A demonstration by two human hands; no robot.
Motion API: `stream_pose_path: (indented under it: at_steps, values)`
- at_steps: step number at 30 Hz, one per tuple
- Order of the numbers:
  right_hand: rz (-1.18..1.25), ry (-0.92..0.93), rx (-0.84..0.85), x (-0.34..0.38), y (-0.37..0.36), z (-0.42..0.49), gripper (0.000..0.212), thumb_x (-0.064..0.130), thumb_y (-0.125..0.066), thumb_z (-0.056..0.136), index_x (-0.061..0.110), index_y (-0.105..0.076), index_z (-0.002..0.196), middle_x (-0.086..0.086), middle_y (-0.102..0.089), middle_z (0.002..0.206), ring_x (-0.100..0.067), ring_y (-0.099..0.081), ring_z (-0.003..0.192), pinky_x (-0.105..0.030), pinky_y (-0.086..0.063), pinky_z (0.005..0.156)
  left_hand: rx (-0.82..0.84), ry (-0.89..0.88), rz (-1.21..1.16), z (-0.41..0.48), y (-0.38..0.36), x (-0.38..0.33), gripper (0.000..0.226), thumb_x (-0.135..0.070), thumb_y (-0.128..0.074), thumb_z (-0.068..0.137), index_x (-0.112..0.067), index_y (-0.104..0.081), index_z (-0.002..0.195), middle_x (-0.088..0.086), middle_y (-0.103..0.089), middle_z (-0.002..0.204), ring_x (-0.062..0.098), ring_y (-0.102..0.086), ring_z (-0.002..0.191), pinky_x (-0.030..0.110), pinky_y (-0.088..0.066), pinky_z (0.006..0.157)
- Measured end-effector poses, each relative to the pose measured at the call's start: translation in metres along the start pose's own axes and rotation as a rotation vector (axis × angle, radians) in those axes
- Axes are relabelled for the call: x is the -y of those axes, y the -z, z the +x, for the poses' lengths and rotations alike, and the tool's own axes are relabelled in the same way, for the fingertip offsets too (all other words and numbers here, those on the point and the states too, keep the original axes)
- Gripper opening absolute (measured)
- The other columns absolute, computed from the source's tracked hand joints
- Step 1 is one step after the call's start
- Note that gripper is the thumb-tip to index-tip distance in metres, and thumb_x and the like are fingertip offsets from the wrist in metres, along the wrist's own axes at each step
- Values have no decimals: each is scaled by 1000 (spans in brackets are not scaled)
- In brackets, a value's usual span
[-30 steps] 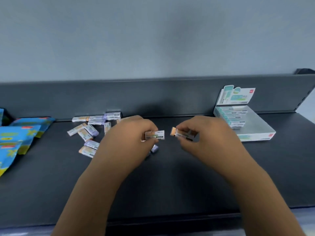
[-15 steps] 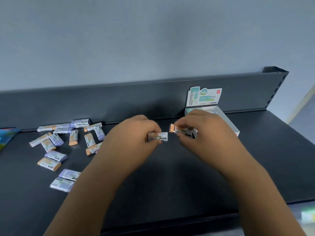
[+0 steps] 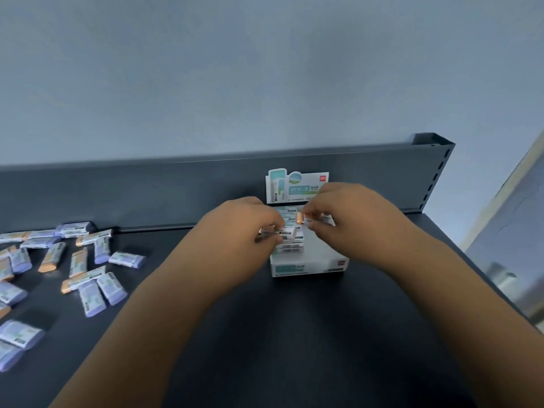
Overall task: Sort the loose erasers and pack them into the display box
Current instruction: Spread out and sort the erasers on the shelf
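The white and green display box stands on the dark shelf, its header card upright at the back. Both hands hover over its open top. My left hand pinches a sleeved eraser just above the rows packed inside. My right hand pinches an orange-tipped eraser beside it, slightly farther back. Several loose purple and orange erasers lie scattered on the shelf at the left.
The dark shelf has a raised back panel with a slotted upright post at its right end. The shelf's right edge drops off near a pale floor and door area.
Both hands have carried their erasers right and back, from over the bare shelf to over the display box. The view has swung right, so the loose erasers now sit farther left.
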State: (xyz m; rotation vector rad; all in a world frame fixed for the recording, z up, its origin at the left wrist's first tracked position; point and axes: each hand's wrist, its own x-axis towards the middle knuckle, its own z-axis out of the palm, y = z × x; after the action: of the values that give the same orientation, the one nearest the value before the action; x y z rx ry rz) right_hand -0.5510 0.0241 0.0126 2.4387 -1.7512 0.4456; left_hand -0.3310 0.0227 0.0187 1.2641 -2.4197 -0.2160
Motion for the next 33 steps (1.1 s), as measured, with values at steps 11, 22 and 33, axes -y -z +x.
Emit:
stream_pose_path:
  at_steps: [11, 22, 33]
  values:
    - [-155, 107, -154, -46, -40, 32, 15, 23, -60, 86, 19, -74, 87, 2, -65, 91, -24, -56, 89, -31, -49, 56, -48, 52, 42, 34, -17, -15, 18, -32, -62, 95, -32, -72, 110, -12, -61, 105, 10, -57, 95, 36, -52, 82]
    - [-195, 130, -216, -42, -53, 36, 8, 10, -69, 78, 17, -72, 80, -2, -63, 82, -28, -59, 84, -33, -51, 54, -13, 65, 104, 48, -20, -16, 20, -32, -56, 97, -29, -70, 110, -6, -62, 111, 16, -58, 103, 40, -53, 83]
    - [-104, -14, -179, -35, -54, 36, 15, 5, -73, 75, 11, -60, 72, -7, -58, 78, -31, -54, 69, -35, -44, 50, -47, 57, 91, 50, -34, -7, 19, -35, -59, 95, -32, -70, 110, -10, -62, 108, 14, -57, 102, 33, -51, 80]
